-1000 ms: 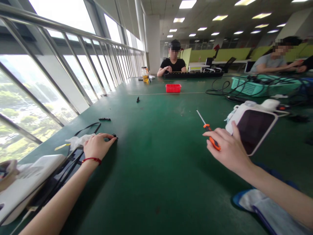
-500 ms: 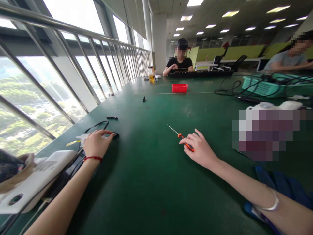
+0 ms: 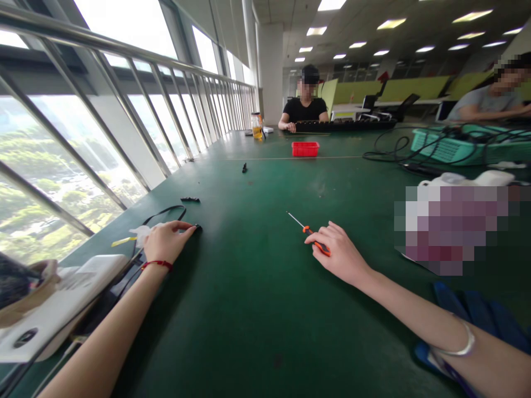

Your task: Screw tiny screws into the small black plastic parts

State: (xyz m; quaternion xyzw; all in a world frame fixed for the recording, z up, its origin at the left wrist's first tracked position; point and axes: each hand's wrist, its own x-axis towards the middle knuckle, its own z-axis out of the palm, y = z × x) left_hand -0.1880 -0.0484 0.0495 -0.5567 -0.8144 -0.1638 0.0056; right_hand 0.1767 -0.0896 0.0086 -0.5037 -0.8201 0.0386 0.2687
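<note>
My left hand (image 3: 168,242) is at the left of the green table, thumb and fingers pinched together on a small black part (image 3: 199,227). The fingertips partly cover the part, so its kind does not show. On the right, my right hand (image 3: 340,253) has its fingers over the orange and black handle of a screwdriver (image 3: 308,231), which lies low over the table. The thin metal shaft points away and to the left. A black strip-like piece (image 3: 190,199) lies just beyond my left hand, and another small black piece (image 3: 244,167) is farther off.
A white power strip (image 3: 89,282) and cables lie at the left edge beside the metal railing (image 3: 136,116). Farther back stand a red tray (image 3: 305,149) and a jar (image 3: 256,127). At right are a teal basket (image 3: 440,148) and blue gloves (image 3: 473,309). Two people sit beyond.
My left hand has shifted very slightly with its fingers on the black part. My right hand stays nearly still on the screwdriver. The person opposite has lowered a hand to the table.
</note>
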